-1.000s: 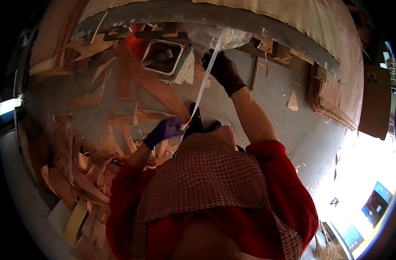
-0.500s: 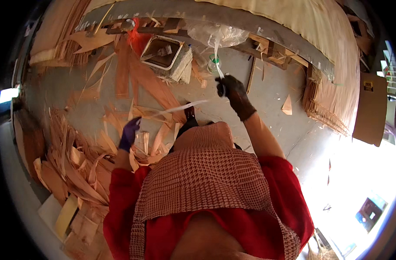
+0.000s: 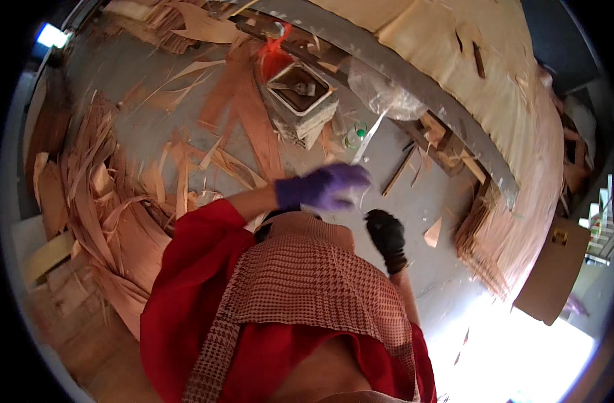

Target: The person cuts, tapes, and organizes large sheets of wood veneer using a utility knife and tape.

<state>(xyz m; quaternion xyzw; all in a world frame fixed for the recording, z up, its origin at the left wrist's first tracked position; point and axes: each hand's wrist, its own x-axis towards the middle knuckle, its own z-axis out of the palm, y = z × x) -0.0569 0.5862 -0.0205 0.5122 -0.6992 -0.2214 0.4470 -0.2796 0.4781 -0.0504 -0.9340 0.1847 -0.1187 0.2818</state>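
Observation:
My left hand [image 3: 323, 187], in a purple glove, is smeared by motion in front of my apron. Whether its fingers hold anything is unclear. To its right is my right hand [image 3: 385, 235], in a dark glove, with its fingers curled closed. A narrow white strip [image 3: 369, 138] runs down from beside the clear plastic bag [image 3: 401, 101] at the bench edge and passes behind my left hand. A thin pale stretch of it shows between the two hands, leading toward my right fingertips. The fingers of my right hand hide the grip itself.
A tray [image 3: 328, 93] with a brush in it rests on a block, beside a red bag [image 3: 274, 57]. A green-capped bottle [image 3: 354, 138] stands nearby. Veneer scraps [image 3: 118, 215] pile up at left. Stacked sheets [image 3: 508, 221] and a cardboard piece [image 3: 552, 272] stand at right.
My left hand has swung right, from over the veneer scraps to beside my right hand. My right hand has drawn back toward my body. The whole view has turned.

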